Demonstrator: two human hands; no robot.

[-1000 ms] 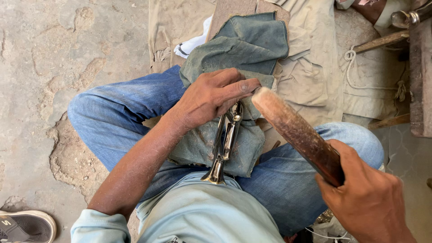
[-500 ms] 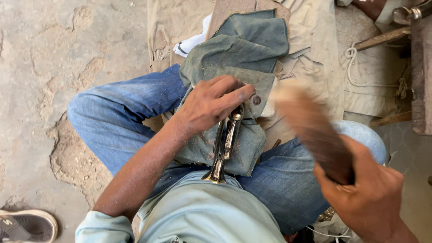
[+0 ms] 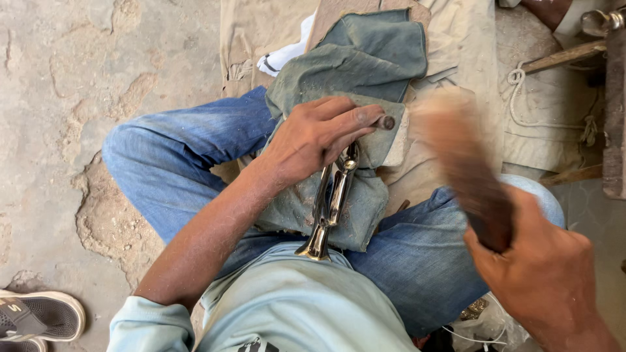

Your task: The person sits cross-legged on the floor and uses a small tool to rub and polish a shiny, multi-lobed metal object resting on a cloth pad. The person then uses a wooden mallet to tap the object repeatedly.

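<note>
I sit cross-legged in blue jeans with a dusty grey-green cloth (image 3: 365,65) over my lap. My left hand (image 3: 319,133) is closed on a shiny metal locking plier (image 3: 329,208) that lies along my lap, its handles pointing toward my belly. A small dark round piece (image 3: 387,122) shows at my fingertips. My right hand (image 3: 544,274) grips a brown wooden mallet (image 3: 466,163), raised to the right of the plier and blurred by motion.
Cracked concrete floor (image 3: 85,98) lies to the left, with a sandal (image 3: 39,316) at the lower left corner. Beige sacking (image 3: 469,39) covers the ground ahead. A rope (image 3: 521,98), wooden sticks (image 3: 564,57) and a timber block (image 3: 614,111) sit at the right.
The mallet rested on the piece by my left fingers a second ago; it has since swung up and away to the right. My left hand and the plier stayed in place.
</note>
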